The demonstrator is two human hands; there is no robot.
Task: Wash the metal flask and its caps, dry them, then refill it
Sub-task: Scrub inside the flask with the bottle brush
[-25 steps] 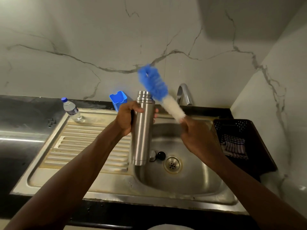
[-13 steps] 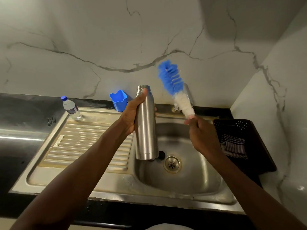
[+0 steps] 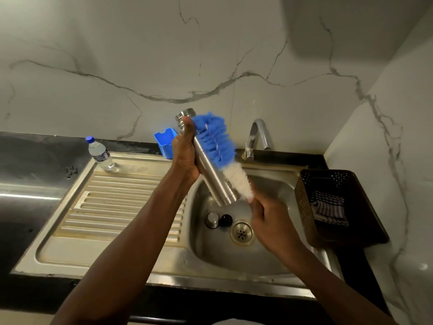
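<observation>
Left hand gripped tilted cylindrical steel flask over steel sink basin; right hand held blue-and-white bottle brush against its side; two caps lay beside drain

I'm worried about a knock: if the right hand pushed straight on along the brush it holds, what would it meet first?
Most likely the flask: its lower end hangs just ahead of the right hand, alongside the brush. Depth is hard to judge here, so it might slip past.
</observation>
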